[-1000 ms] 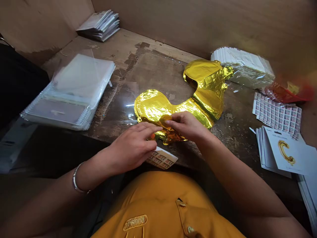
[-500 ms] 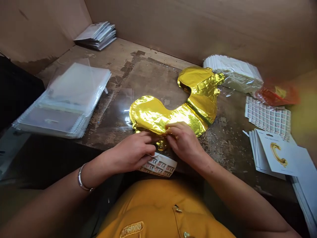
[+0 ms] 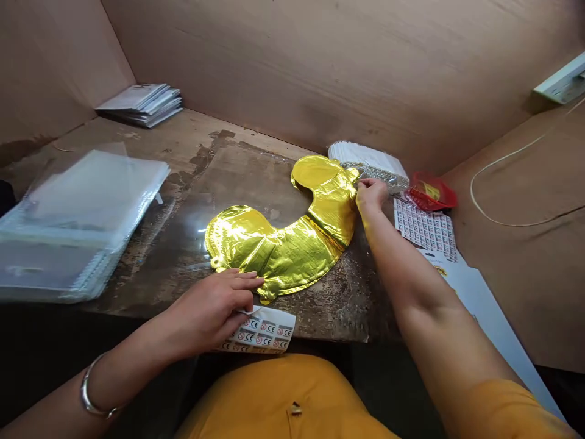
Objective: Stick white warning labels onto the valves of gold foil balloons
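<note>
Gold foil balloon (image 3: 283, 250): one, flat, uninflated, curved, creased along its body, lying on the desk near the front edge. A small tab shows at its lower left end.

Left hand (image 3: 210, 311): open, fingers extended, fingertips resting on the balloon's lower edge, not gripping it. The heel of the hand sits against a sticker sheet (image 3: 262, 332) printed with rows of small marks, which lies at the desk's front edge. Bangle (image 3: 94, 396) on the left wrist.

Right hand (image 3: 371, 196): fingers drawn together at the balloon's upper right tip, just beside a wrapped stack of white cards (image 3: 368, 164). Whether they pinch the foil or the wrap, I cannot tell.

Desk (image 3: 320, 311): worn, stained wood, with a clear plastic sheet (image 3: 192, 207) under the balloon's left part.

Left of the balloon: a stack of clear bags (image 3: 77, 213). Far corner: a pile of papers (image 3: 141, 105).

Right of my hand: a red plastic packet (image 3: 432, 192), a larger sticker sheet (image 3: 425, 228) and white backing cards (image 3: 470, 292).

Surroundings: plywood walls (image 3: 320, 67) enclose the desk on two sides, with a white cord (image 3: 503, 183) lying on the board at right. My yellow shirt (image 3: 283, 396) fills the bottom of the view.
</note>
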`<action>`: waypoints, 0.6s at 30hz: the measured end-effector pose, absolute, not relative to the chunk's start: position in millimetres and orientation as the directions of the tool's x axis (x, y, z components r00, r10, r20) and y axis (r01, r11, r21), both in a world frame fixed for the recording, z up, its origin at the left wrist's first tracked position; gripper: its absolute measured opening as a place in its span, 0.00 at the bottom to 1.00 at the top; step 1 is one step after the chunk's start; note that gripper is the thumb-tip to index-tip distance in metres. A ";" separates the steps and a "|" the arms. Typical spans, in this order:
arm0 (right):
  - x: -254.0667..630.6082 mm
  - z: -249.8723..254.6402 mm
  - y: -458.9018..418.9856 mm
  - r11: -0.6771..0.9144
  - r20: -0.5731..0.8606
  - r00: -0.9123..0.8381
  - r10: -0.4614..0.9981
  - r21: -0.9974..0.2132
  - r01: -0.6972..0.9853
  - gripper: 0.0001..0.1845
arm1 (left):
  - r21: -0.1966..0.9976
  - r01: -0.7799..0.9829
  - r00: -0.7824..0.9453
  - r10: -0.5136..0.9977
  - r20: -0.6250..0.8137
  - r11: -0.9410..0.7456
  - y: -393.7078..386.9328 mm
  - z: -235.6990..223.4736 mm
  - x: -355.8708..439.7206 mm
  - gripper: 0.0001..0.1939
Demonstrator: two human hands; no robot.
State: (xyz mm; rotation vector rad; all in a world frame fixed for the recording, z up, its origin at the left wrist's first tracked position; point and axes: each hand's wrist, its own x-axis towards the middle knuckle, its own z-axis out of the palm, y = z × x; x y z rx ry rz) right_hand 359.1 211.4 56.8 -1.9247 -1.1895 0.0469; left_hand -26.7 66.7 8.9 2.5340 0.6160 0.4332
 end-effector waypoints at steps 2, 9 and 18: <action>337.1 62.9 194.7 -0.151 0.436 0.518 0.736 -0.640 0.754 0.12 | 0.543 0.349 0.857 0.494 0.145 -0.764 68.0 12.1 -26.3 0.07; 201.5 82.1 43.8 0.363 0.044 -0.411 0.911 -0.558 0.746 0.20 | 0.800 0.427 0.651 0.757 0.052 -0.421 54.4 44.5 -32.6 0.07; 198.6 54.0 13.5 -0.041 -0.306 -0.311 0.900 -0.770 0.636 0.10 | 0.879 0.168 0.412 0.779 -0.474 0.446 36.7 22.1 -35.5 0.16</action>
